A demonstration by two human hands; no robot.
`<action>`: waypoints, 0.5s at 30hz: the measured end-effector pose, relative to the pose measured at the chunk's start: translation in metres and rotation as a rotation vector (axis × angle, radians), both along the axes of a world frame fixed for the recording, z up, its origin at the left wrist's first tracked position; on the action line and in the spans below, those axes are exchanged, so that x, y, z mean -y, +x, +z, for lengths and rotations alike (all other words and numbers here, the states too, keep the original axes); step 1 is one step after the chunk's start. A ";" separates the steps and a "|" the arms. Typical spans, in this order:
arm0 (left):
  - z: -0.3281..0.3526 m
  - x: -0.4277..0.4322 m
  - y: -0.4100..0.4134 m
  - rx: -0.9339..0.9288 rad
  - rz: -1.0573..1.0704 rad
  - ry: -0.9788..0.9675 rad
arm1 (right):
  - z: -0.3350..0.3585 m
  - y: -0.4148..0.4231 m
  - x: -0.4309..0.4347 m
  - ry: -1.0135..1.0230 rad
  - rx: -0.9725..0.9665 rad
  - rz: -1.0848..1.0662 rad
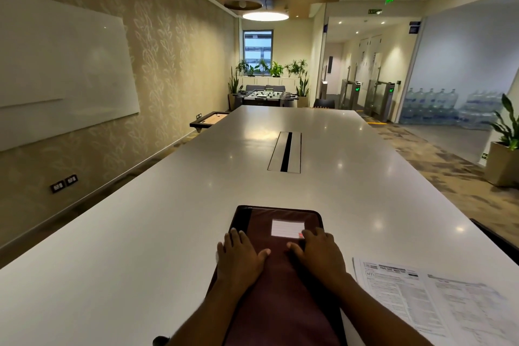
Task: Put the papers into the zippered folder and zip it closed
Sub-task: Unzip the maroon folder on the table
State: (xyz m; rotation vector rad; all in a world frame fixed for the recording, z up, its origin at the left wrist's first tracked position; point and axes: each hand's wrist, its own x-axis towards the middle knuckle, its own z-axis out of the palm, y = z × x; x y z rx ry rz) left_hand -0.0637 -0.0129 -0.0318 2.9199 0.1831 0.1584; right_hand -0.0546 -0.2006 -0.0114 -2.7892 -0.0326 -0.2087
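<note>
A maroon zippered folder [278,275] with a black edge and a white label window lies flat on the white table [140,261], straight in front of me. My left hand [238,255] rests palm down on its left side, fingers spread. On its right side lies my right hand [320,254], also flat, just below the label. The folder looks shut. A stack of printed papers [432,298] lies on the table to the right of the folder, apart from it.
A cable slot [285,152] is set into the middle of the long table. A dark chair back [497,236] shows at the table's right edge. A foosball table and potted plants stand at the far end of the room.
</note>
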 end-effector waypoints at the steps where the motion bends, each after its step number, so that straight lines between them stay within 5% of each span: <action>1: 0.001 0.001 0.006 -0.003 -0.016 0.000 | 0.004 0.008 -0.002 0.002 0.013 0.007; 15: -0.023 0.014 0.073 0.038 -0.051 -0.010 | 0.007 0.138 -0.048 -0.062 -0.096 0.224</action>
